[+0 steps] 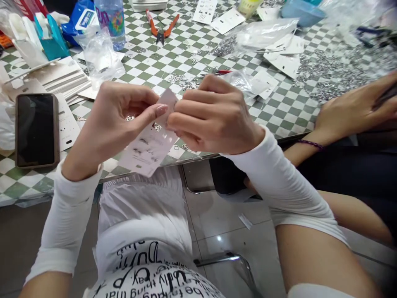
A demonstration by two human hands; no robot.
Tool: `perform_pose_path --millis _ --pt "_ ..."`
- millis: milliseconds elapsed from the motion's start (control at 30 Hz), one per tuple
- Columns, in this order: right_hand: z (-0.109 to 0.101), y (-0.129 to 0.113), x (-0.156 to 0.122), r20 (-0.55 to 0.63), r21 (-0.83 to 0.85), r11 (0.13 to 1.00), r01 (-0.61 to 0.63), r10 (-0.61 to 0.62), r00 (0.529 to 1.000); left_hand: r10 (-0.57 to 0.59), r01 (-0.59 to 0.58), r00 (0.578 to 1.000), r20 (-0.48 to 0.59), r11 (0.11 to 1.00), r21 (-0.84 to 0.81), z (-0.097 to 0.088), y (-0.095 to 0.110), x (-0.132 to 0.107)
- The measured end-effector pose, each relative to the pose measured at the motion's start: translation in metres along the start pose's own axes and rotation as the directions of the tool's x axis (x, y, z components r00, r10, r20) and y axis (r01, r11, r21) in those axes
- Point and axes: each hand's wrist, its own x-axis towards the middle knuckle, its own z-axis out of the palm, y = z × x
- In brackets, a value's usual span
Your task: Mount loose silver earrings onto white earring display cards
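Left hand [114, 120]: my thumb and forefinger pinch the upper left of the card [149, 149], with the other fingers curled behind it.
Right hand [214, 118]: my fingers are bunched together and closed on the card's top edge. I cannot tell whether a small piece also sits between the tips.
Card: it hangs tilted between my hands, just over the near table edge [281, 131] and above my lap.
Metal bits on card [156, 126]: a few small shiny pieces sit on its face, close to my fingertips.
Risk, drop: I hold the card at the top only. If either pinch loosens, I judge the card would swing and a bit could fall past the table edge to the floor.
Risk, bend: the card looks thin, and two pinches pulling against each other could crease it.
Risk, lost piece: loose metal parts [335, 70] lie scattered over the checked cloth, so a dropped bit would be hard to find among them.
Risk, bump: a co-worker's hand [356, 107] rests close on my right, and a nudge could jog my elbow.
Phone [36, 129]: it lies flat to my left, well apart.
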Motion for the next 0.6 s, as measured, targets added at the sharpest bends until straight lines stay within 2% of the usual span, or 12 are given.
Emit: perform_pose_path --millis 67,100,133,233,333,367,433,533,567,600 --pt "0.003 -0.001 -0.002 -0.053 0.012 0.994 -0.106 0.107 0.993 0.035 -0.041 0.992 0.123 0.998 0.046 0.008 -0.002 -0.005" --pt "0.003 -0.002 -0.003 -0.081 0.041 0.987 -0.155 0.158 0.984 0.041 -0.045 0.995 0.09 0.998 0.043 0.013 -0.004 -0.01" --pt "0.004 -0.003 -0.004 -0.113 0.085 0.977 -0.196 0.205 0.972 0.051 -0.051 0.999 0.004 0.998 0.046 0.019 -0.005 -0.015" --pt "0.005 -0.008 -0.004 -0.174 0.269 0.916 -0.296 0.349 0.921 0.072 -0.051 0.981 -0.181 0.992 0.116 0.039 -0.008 -0.029" --pt "0.006 -0.011 -0.002 -0.063 0.434 0.802 -0.41 0.481 0.875 0.073 -0.041 0.964 -0.257 0.991 0.126 0.054 -0.01 -0.035" --pt "0.006 -0.012 -0.001 -0.009 0.455 0.773 -0.442 0.5 0.866 0.065 -0.032 0.961 -0.27 0.992 0.126 0.057 -0.011 -0.036" --pt "0.006 -0.014 0.002 0.024 0.432 0.776 -0.46 0.499 0.866 0.044 -0.001 0.955 -0.293 0.989 0.145 0.06 -0.013 -0.035" --pt "0.003 -0.019 0.008 -0.058 0.364 0.838 -0.406 0.455 0.888 0.017 0.023 0.938 -0.347 0.994 0.108 0.063 -0.017 -0.031" --pt "0.001 -0.02 0.009 -0.096 0.387 0.835 -0.392 0.46 0.883 -0.005 0.022 0.928 -0.374 0.999 0.04 0.064 -0.018 -0.03" --pt "0.0 -0.021 0.011 -0.147 0.433 0.808 -0.399 0.5 0.854 -0.046 0.026 0.919 -0.392 0.998 -0.056 0.066 -0.017 -0.03"
